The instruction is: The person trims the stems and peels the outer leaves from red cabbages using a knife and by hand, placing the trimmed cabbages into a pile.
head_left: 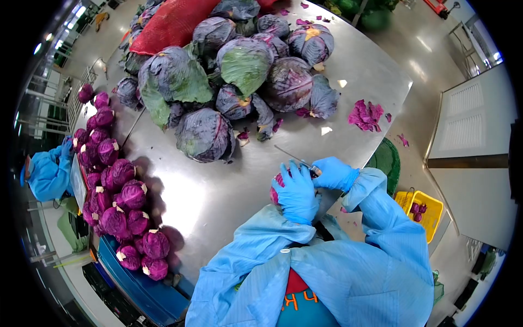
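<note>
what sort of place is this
Most likely a vegetable-processing room: a metal worktable bears leafy cabbages and trimmed purple heads, and another person in blue workwear shows at the left edge.

Flat, shiny silver table [218, 188], with bright light bouncing off it. Toward the far side, a messy heap of big dark cabbages [245, 64], some with floppy green leaves. Right up against that heap, a red net bag [173, 24]. Along the left edge, lots of smaller purple cabbages [114, 221] with pale stubs. Over on the right, crinkly pinkish-purple leaf scraps [365, 116] and little white bits [326, 131].
</note>
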Demonstrator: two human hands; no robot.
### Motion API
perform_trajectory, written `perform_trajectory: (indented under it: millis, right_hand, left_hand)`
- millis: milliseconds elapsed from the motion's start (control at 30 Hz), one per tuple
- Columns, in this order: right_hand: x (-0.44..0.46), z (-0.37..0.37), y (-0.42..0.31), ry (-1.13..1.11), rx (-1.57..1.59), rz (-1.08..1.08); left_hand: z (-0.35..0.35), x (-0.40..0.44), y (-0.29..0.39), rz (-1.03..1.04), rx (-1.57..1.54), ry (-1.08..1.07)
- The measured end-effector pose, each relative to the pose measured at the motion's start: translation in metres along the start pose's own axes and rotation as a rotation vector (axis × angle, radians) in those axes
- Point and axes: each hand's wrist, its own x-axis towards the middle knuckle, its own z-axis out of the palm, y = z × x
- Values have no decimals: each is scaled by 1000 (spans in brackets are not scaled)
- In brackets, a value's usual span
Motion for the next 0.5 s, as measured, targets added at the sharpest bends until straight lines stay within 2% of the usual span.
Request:
perform_trajectory:
  millis: [133, 267, 300, 367, 400, 467, 500]
  right_hand:
    - [-11, -7, -18, -15, -37, 33]
    - [-1, 16, 2, 244, -168, -72]
    - [5, 17, 14, 322, -206, 8]
    - [12, 27, 66, 287, -10, 68]
    - [13, 24, 88, 263, 80, 90]
    - [-11, 16, 92, 347, 252, 110]
    - [-27, 11, 89, 415, 173, 170]
  left_hand:
    - [-11, 0, -8, 26, -75, -84]
    - [-18, -4, -22, 81, -192, -50]
    - [-19, -8, -29, 110, -238, -28]
    - [-21, -13, -52, 160, -413, -4]
    - [-15, -17, -70, 167, -567, 81]
    - [9, -31, -98, -130, -990, 103]
    - [6, -33, -108, -195, -1101, 85]
